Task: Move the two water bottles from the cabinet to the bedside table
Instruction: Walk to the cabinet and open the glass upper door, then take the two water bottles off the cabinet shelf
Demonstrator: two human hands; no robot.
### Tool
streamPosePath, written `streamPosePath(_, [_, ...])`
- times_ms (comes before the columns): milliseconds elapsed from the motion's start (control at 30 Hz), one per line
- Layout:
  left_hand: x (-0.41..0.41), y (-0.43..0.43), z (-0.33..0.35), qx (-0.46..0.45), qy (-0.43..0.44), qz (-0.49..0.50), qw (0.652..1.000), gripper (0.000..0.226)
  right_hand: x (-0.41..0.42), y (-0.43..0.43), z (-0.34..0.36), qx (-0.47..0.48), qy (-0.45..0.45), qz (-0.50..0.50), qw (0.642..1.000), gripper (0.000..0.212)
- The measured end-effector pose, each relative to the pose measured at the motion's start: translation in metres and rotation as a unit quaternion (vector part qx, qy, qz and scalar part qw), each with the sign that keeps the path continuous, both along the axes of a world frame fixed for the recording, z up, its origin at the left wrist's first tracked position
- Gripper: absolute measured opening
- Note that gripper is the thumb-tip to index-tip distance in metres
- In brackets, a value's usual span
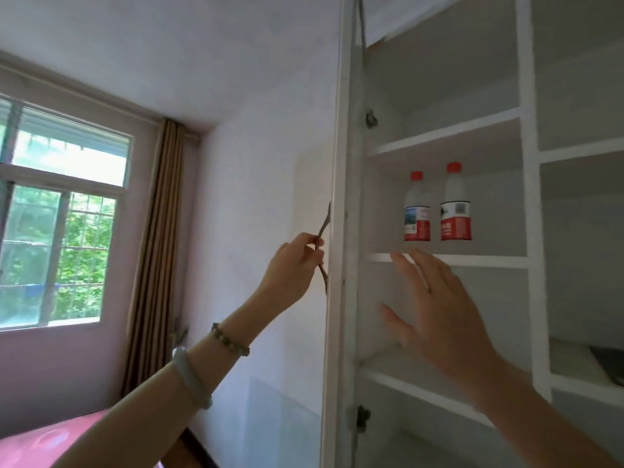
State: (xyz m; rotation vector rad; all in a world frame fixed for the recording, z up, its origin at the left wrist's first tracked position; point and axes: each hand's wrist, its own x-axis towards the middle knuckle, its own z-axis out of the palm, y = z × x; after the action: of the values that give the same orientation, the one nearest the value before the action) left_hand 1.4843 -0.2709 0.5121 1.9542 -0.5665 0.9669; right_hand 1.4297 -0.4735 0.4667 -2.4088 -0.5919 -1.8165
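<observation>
1. Two water bottles stand upright side by side on a middle shelf (472,260) of the open cabinet (526,197), toward its left side, set back from the front edge: left bottle (417,211), right bottle (456,206). They sit close together, but whether they touch is hard to tell.
2. Left hand (292,265) is pinched shut on the thin metal door handle (322,238), holding the door (334,265) open at the cabinet's left edge.
3. Right hand (435,305) is open, fingers spread, holding nothing, raised just below the shelf's front edge and under the bottles.
4. Handling, judged: small plastic bottles with red caps, look full, so moderate weight for one hand each. Walls are thin and will dent under a hard squeeze; smooth plastic may slip.
5. Best hold, judged: wrap around the labelled middle or just above it, not the cap. Left bottle is nearest the open hand.
6. Bedside table is not in view.
</observation>
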Motion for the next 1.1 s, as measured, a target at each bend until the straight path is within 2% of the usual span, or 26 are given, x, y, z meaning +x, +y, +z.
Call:
streamPosePath(100, [0.010,0.029,-0.003,-0.009,-0.010,0.034,0.999,0.017,0.007,0.023,0.001,-0.006,0.007,0.021,1.000,0.066])
streamPosePath(367, [0.038,0.096,0.009,0.003,0.061,0.026,0.998,0.022,0.034,0.063,-0.004,-0.028,0.021,0.039,0.999,0.065])
streamPosePath(700, [0.045,0.116,0.010,0.027,0.025,0.015,0.999,0.026,0.054,0.071,-0.003,-0.034,0.050,0.040,0.997,0.065])
streamPosePath(867, [0.046,0.116,0.005,-0.029,0.023,0.079,0.996,0.024,0.059,0.078,-0.002,-0.036,0.054,0.045,0.997,0.065])
streamPosePath(1000, [0.050,0.124,0.003,-0.010,0.019,0.105,0.994,0.016,0.061,0.086,-0.003,-0.042,0.046,0.057,0.996,0.065])
streamPosePath(1100, [0.052,0.131,0.002,0.007,0.021,0.181,0.983,0.016,0.061,0.087,-0.004,-0.040,0.040,0.063,0.996,0.064])
